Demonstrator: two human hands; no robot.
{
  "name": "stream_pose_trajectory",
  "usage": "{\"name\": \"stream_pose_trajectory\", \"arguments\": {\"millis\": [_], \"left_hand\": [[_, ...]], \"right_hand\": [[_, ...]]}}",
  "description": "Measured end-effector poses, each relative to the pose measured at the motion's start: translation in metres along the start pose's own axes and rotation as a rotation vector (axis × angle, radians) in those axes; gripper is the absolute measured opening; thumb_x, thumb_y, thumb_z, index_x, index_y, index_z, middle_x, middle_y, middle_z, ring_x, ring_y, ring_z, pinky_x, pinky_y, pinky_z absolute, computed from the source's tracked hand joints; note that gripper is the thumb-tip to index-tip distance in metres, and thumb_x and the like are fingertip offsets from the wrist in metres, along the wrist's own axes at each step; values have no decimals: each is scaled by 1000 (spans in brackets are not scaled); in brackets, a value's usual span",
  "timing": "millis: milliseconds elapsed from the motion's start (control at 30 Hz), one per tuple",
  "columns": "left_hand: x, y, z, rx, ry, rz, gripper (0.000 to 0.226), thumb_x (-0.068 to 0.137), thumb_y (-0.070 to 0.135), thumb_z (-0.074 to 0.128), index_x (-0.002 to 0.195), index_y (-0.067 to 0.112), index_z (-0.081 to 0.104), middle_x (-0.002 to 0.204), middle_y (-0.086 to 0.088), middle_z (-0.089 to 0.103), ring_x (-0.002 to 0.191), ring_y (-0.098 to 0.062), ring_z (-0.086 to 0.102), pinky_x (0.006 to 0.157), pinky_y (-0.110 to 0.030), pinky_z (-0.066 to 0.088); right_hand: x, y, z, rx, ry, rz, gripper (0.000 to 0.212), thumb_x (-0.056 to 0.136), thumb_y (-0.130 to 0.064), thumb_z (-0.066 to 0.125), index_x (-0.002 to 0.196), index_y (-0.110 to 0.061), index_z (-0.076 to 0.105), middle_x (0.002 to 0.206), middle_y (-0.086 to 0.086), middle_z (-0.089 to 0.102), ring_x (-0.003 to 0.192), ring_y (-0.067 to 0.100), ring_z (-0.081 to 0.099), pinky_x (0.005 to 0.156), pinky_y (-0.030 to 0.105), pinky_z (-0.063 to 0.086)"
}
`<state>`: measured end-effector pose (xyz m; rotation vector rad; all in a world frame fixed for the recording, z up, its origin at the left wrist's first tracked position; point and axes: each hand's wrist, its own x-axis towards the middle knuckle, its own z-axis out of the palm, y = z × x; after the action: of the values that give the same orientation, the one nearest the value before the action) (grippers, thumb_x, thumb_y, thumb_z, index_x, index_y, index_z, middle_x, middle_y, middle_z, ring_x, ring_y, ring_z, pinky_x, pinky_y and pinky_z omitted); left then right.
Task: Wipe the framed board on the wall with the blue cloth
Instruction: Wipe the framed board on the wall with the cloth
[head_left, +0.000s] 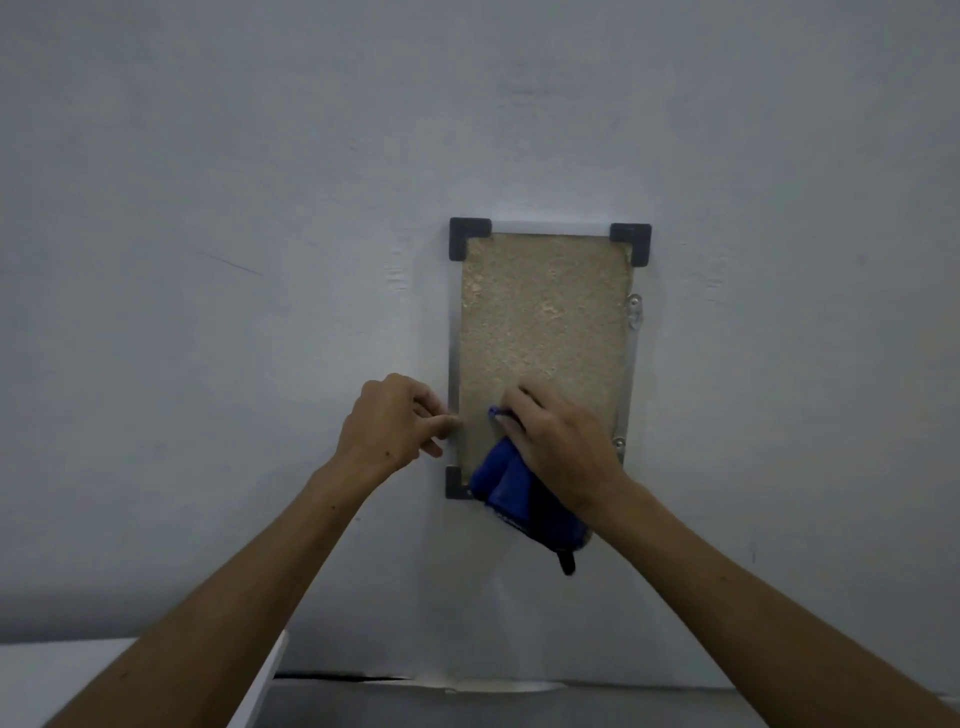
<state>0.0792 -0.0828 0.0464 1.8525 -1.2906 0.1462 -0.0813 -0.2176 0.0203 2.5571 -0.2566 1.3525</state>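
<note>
A tall cork-coloured board (543, 317) in a thin metal frame with black corner pieces hangs on the pale wall. My right hand (558, 449) grips the blue cloth (519, 499) and holds it against the board's lower part; the cloth hangs down past the bottom edge and hides the lower right corner. My left hand (392, 423) sits at the frame's left edge, its fingers curled and its fingertips touching the metal strip.
The grey-white wall (260, 260) fills most of the view. A white shelf or panel (130, 680) juts out at the bottom left, and a ledge (571, 701) runs along the bottom under the board.
</note>
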Motion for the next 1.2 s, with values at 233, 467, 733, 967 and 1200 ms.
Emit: {"name": "stream_pose_trajectory", "arguments": {"millis": [233,467,733,967,1200], "left_hand": [[1,1,-1,3,-1,4,20,85,31,78,84,11,74,73,0,76,58,-7,73,64,-36,64],[3,2,-3,-24,-35,-19,18,86,29,77,84,12,75,75,0,77,61,-7,74,65,-31,64],[3,0,-4,-83,-51,-52,19,84,27,78,84,8,77,75,-4,77,61,-10,75,57,-22,60],[7,-1,-5,-163,-92,-111,18,84,25,78,84,7,78,70,-2,77,63,-11,75,54,-18,57],[6,0,-6,-208,-23,-140,18,86,29,77,86,11,78,75,-4,78,64,-10,75,53,-19,58]], "right_hand": [[-32,-6,14,-24,-383,-236,7,93,-16,67,99,-15,65,98,0,63,72,13,60,64,26,56],[1,-5,5,-1,63,18,8,97,-18,61,91,-18,56,87,-5,53,65,5,42,56,18,42],[-25,-23,20,42,-64,11,6,94,-18,66,96,-14,63,91,1,63,67,11,57,60,23,53],[-27,-39,32,92,51,138,9,99,-20,59,96,-13,63,87,-1,61,65,9,51,58,26,51],[-18,-46,33,157,209,413,17,99,-29,59,94,-14,63,85,0,61,63,13,54,54,28,51]]}}
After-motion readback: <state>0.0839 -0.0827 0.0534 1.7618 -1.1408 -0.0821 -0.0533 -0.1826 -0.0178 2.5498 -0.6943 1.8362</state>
